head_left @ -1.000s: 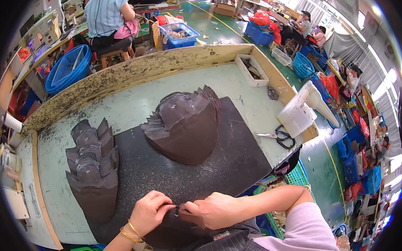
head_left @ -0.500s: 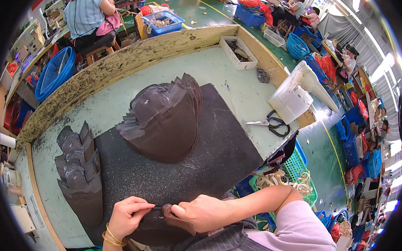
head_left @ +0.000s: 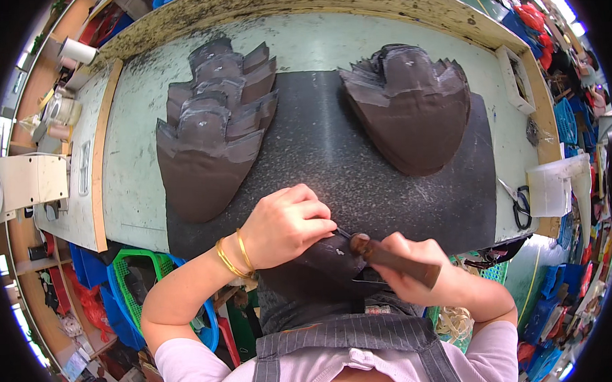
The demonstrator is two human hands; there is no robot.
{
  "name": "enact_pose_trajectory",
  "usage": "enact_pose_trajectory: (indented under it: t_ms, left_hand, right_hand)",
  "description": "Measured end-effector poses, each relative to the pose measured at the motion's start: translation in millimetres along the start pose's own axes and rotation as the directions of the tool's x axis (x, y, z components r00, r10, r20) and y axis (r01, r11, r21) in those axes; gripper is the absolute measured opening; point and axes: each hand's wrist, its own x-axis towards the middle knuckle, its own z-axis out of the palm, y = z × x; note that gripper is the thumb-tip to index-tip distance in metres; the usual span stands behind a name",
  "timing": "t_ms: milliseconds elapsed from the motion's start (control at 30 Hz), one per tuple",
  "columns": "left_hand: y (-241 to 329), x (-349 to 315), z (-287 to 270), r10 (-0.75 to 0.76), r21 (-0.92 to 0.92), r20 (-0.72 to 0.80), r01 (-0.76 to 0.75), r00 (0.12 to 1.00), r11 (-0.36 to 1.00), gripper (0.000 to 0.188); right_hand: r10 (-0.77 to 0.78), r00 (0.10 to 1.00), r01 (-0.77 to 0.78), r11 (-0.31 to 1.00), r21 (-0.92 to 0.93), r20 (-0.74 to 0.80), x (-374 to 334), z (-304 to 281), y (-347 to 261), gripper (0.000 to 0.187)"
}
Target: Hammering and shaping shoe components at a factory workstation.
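At the near edge of the black board (head_left: 318, 157), my left hand (head_left: 287, 225) pinches the upper edge of a dark brown shoe-upper piece (head_left: 309, 272). My right hand (head_left: 416, 264) is closed around a brown tool (head_left: 399, 262) with a rounded end, which lies over the right side of that piece, close to my left fingertips. The tool's exact kind does not show. An overlapping row of similar dark brown pieces (head_left: 200, 161) rests on the left of the board. A tighter stack (head_left: 414, 113) lies on its right. Both have frayed, greyish far edges.
Black-handled scissors (head_left: 520, 207) lie right of the board, near a white plastic container (head_left: 548, 186). A wooden rim (head_left: 279, 3) borders the pale table's far side, and a wooden strip (head_left: 107, 157) its left. A green basket (head_left: 120, 265) stands below left.
My view has swung left and down, so the stacks appear farther right. Both hands remain at the piece; the brown tool now shows more fully, pointing down to the right.
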Motion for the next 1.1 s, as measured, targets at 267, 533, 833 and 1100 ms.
enact_pose_trajectory:
  t_ms: [267,533,833,1100]
  left_hand:
    - [0.5,-16.8,6.0,0.190,0.231,-0.057,-0.172,0.980,0.958,0.019]
    - [-7.0,-19.4,4.5,-0.005,0.053,-0.156,0.014,0.988,0.998,0.018]
    - [4.7,-24.4,9.0,0.115,0.214,-0.153,-0.081,0.982,0.974,0.013]
    - [13.9,-31.7,9.9,0.059,0.324,-0.096,-0.024,0.994,0.946,0.018]
  right_hand:
    - [0.087,0.982,-0.084,0.996,-0.025,0.168,39.7,-21.2,-13.6,0.036]
    - [0.134,0.971,-0.135,0.991,-0.009,0.197,43.5,-8.8,-7.0,0.033]
    - [-0.005,0.990,0.013,0.998,-0.057,0.139,55.0,-19.3,-13.0,0.033]
    - [-0.044,0.980,0.063,0.994,-0.090,0.193,58.8,-21.1,-17.0,0.045]
